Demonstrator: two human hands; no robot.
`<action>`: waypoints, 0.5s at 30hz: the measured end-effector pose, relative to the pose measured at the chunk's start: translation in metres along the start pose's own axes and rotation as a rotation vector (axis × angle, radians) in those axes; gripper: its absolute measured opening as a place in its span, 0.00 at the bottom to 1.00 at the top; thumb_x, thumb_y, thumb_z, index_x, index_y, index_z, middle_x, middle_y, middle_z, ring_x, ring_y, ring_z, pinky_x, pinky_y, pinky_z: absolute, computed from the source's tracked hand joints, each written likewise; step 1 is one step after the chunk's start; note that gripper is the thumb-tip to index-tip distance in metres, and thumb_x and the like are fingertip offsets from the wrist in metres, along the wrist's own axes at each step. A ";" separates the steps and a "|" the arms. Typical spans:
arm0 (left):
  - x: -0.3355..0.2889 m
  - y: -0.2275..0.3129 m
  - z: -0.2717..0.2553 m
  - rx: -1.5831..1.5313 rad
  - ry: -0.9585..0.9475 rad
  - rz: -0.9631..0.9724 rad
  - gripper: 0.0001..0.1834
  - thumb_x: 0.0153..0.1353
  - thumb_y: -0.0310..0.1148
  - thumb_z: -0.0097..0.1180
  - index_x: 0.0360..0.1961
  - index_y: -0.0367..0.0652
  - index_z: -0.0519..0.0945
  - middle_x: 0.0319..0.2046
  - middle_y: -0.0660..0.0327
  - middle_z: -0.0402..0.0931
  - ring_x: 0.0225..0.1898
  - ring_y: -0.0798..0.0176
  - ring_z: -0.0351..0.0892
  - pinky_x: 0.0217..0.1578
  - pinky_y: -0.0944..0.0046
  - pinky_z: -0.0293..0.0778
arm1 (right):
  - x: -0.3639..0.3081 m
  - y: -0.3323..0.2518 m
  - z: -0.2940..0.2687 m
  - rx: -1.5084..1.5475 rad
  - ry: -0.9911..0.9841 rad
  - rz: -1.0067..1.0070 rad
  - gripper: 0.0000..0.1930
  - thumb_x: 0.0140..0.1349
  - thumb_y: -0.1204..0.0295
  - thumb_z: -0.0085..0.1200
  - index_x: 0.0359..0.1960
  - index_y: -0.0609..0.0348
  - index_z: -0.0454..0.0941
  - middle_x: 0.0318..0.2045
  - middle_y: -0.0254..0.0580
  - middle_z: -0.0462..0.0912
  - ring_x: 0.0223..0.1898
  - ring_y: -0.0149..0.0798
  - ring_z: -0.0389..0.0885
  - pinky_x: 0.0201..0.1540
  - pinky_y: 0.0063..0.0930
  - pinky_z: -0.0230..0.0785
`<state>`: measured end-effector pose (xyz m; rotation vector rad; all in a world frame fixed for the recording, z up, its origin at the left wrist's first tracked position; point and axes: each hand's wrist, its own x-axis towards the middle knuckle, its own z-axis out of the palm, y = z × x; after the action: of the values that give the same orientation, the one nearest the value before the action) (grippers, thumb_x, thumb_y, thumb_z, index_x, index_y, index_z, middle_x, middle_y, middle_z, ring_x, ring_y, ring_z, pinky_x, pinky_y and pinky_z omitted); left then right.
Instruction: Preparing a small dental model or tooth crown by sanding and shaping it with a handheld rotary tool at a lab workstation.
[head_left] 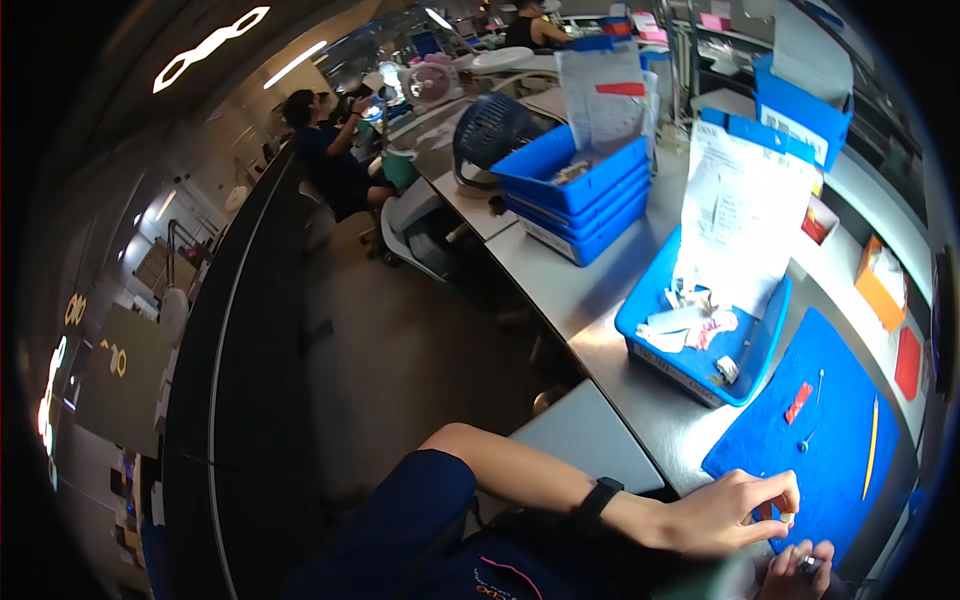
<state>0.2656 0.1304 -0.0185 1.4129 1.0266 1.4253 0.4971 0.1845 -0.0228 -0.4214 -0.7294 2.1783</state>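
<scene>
My left hand (715,515), with a black band on its wrist, is closed in a pinch over the near edge of a blue mat (765,440). A small pale piece (787,518) shows at its fingertips; its kind is too small to tell. Just below, my right hand (793,572) is curled round a small shiny metal thing, mostly hidden by the fingers. On the mat lie a red strip (798,403), a thin metal tool (821,385), a small round dark piece (803,447) and a yellow pencil (872,450).
Beyond the mat stands a blue bin (640,345) holding small bags and a propped paper sheet (745,200). Farther off are stacked blue bins (575,215) and a dark fan (490,140). An orange box (882,285) sits at the right. Another person (335,150) sits at the far left.
</scene>
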 end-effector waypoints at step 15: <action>-0.006 0.001 -0.012 -0.014 -0.006 -0.064 0.18 0.65 0.13 0.60 0.51 0.37 0.68 0.48 0.41 0.84 0.40 0.65 0.87 0.35 0.72 0.81 | 0.003 0.019 0.022 -0.404 -0.057 -0.158 0.16 0.74 0.61 0.48 0.50 0.62 0.76 0.35 0.52 0.83 0.51 0.54 0.83 0.60 0.52 0.71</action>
<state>0.2537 0.1250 -0.0194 1.3616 1.0465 1.3788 0.4730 0.1689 -0.0179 -0.4883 -1.2009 1.8995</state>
